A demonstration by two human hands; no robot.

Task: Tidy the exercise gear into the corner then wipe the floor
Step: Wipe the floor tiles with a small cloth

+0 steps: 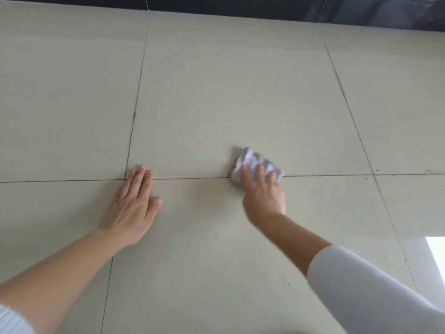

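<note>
A: Where's the cloth?
B: On the floor, over a tile seam, gripped by the right hand, fingers curled (blurred).
A: The left hand?
B: Flat down, fingers straight.

The person wears a white long-sleeved top. The right sleeve, smooth and close-fitting, enters from 4 o'clock and ends partway along the forearm, leaving the rest bare as far as the right grip. The left sleeve shows only as a ribbed white edge at 8 o'clock, its forearm bare to the left grip, whose nails are short.
</note>
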